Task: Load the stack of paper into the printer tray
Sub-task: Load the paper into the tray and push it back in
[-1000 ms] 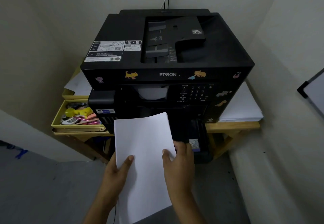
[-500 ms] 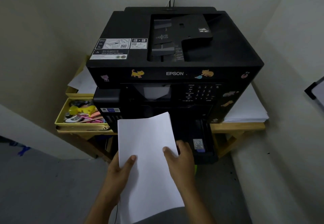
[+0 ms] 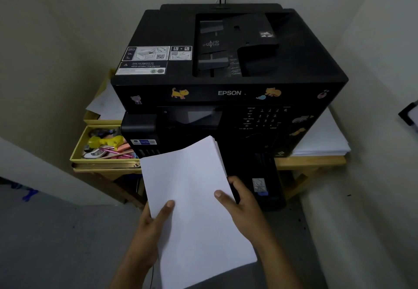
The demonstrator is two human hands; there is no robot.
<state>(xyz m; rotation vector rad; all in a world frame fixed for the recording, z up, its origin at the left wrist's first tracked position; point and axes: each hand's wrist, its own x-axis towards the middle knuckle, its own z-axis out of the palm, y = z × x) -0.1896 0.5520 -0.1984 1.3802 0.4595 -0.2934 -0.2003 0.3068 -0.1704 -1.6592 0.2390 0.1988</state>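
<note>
Stack of paper (image 3: pixel 192 198) — held mid-air at 6 o'clock of the printer (image 3: pixel 226 85), far edge tipped up toward its dark front. Left hand (image 3: pixel 149 227) pinching the near-left edge, thumb on top; right hand (image 3: pixel 242 209) gripping the right edge the same way. Pulled-out tray (image 3: pixel 269 184) at 3 o'clock of the stack, partly hidden. Best squared first — then lowered flat over the tray, slid toward 12 o'clock. Risk, likely: fanned corner sheets catching.
</note>
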